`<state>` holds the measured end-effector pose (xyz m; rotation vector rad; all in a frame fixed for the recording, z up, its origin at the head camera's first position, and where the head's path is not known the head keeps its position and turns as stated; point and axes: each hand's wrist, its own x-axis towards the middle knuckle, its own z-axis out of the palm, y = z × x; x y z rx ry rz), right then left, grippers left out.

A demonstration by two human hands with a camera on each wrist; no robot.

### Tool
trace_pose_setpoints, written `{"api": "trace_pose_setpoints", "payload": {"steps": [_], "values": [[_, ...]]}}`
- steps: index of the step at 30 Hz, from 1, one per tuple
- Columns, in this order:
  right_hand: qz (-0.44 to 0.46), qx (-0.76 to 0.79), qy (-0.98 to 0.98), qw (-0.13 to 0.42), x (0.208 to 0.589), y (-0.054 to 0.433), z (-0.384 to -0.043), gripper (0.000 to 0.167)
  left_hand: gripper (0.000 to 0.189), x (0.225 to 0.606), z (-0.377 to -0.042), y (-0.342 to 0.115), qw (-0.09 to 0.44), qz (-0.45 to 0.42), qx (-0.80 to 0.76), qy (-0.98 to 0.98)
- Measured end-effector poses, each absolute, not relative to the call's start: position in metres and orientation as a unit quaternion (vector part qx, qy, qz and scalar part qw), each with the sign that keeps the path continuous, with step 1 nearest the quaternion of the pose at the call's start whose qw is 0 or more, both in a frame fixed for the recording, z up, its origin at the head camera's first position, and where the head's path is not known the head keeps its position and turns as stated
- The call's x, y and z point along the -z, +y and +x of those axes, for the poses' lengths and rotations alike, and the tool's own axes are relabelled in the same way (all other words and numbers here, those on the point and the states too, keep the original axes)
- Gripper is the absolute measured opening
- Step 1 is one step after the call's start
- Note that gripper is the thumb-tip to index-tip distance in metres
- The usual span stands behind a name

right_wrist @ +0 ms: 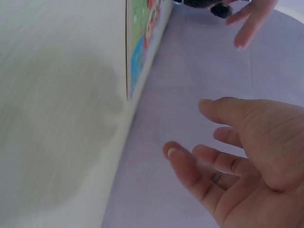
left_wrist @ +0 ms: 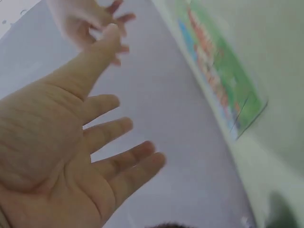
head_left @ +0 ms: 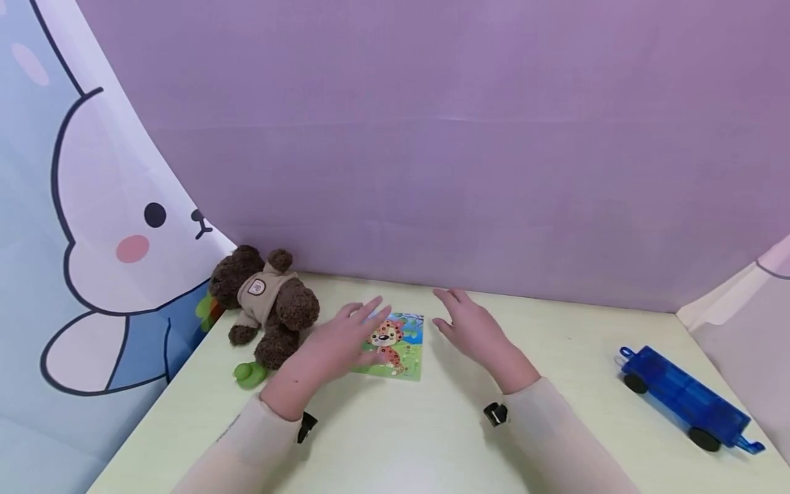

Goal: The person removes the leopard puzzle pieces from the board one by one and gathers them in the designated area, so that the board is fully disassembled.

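Note:
A flat puzzle board (head_left: 404, 350) with a spotted cartoon leopard on green and blue lies on the table between both hands. Over its left side hovers my left hand (head_left: 336, 339), fingers spread and holding nothing; it hides part of the picture. To the right of the board my right hand (head_left: 478, 329) is held above the table, its fingers loosely bent and apart, with nothing in them. In the left wrist view the palm of my left hand (left_wrist: 61, 147) faces the camera, and the board (left_wrist: 221, 71) lies beyond it. My right hand (right_wrist: 242, 161) also shows bare fingers in its wrist view.
A brown teddy bear (head_left: 265, 302) in a beige shirt lies at the back left, a small green toy (head_left: 249, 374) beside it. On the right stands a blue toy car base (head_left: 688, 398) with black wheels. A purple cloth (head_left: 457, 171) hangs behind the table (head_left: 407, 439).

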<state>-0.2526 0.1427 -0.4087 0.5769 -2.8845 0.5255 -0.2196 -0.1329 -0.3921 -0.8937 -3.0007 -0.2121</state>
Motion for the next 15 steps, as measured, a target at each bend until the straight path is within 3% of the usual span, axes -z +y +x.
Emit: {"api": "trace_pose_setpoints", "payload": {"steps": [6, 15], "values": [[0.187, -0.254, -0.949, 0.016, 0.423, 0.119, -0.269, 0.057, 0.082, 0.405, -0.225, -0.125, -0.085, -0.262, 0.094, -0.957], [0.188, -0.351, -0.917, -0.03, 0.436, 0.087, -0.29, 0.051, 0.074, 0.415, -0.225, -0.118, -0.106, -0.28, 0.064, -0.952]]}}
